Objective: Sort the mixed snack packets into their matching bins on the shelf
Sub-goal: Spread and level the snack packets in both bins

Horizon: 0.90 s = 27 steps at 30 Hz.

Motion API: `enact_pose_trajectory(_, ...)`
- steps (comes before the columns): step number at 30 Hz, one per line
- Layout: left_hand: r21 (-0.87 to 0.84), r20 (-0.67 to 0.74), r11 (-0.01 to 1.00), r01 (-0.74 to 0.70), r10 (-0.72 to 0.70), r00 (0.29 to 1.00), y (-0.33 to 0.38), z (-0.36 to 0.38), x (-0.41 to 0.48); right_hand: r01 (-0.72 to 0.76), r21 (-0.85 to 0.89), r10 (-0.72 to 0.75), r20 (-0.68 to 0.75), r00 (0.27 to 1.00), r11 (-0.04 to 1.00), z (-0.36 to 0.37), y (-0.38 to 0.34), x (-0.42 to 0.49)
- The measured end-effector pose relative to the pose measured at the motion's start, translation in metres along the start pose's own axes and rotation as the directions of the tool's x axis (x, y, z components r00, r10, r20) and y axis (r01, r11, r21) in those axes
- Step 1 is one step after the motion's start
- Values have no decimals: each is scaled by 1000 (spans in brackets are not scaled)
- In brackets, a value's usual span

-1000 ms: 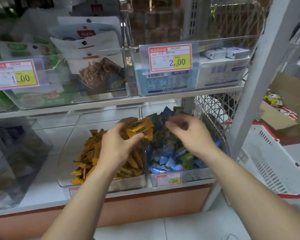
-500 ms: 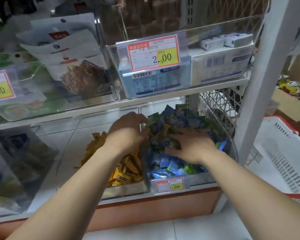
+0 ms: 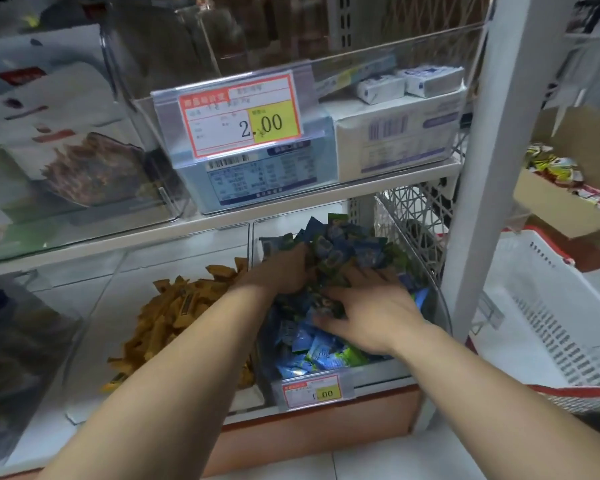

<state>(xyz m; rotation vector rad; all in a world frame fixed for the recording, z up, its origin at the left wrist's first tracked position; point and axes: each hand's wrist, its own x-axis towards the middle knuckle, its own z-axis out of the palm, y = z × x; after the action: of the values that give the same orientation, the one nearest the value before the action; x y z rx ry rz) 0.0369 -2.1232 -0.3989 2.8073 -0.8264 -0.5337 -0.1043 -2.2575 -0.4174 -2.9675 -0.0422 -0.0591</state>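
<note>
Head view: we look down at two clear bins side by side on the lower shelf (image 3: 201, 233), both our hands in the right-hand one.
Left hand (image 3: 284, 271): pushed into the back of the blue-and-green pile, fingers buried among packets; we cannot tell whether it grips anything.
Right hand (image 3: 368, 313): lies palm-down on the pile with fingers spread apart, pressing on packets rather than pinching one, as far as we can see.
Blue and green packets (image 3: 329, 351): heaped in the right bin (image 3: 440, 306), above the small price tag (image 3: 312, 393).
Yellow packets (image 3: 174, 313): piled in the left bin (image 3: 94, 299), just beside the right one, separated by a clear wall.
Done so far: we judge most sorting is finished; each bin shows mainly its own colour.
Left to do: we judge the hands are searching the right pile for strays. None shows plainly, though darker wrappers near our fingers are too blurred to tell.
White basket (image 3: 551, 327): beyond the shelf post (image 3: 489, 168), at our right; we see nothing in its visible part.
</note>
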Motion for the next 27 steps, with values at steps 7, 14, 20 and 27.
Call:
enact_pose_trajectory(7, -220, -143, 971, -97, 66, 988, 4, -12, -9, 14, 24, -15, 31, 999, 1000, -4, 4, -3)
enact_pose_trajectory(14, -170, -89, 984, -44, 29, 996, 7, -3, -6, 13, 31, -14, 30, 999, 999, -5, 2, -5)
enact_pose_trajectory(20, -348, -160, 938, 3, -62, 985, 6, 4, -3, 10, 30, -10, 16, 1000, 1000, -4, 4, -6)
enact_pose_trajectory(27, -489, -474, 857, -165, -103, 874, 8, -11, -22, 6, 38, -7, 16, 1000, 999, -7, 1, -6)
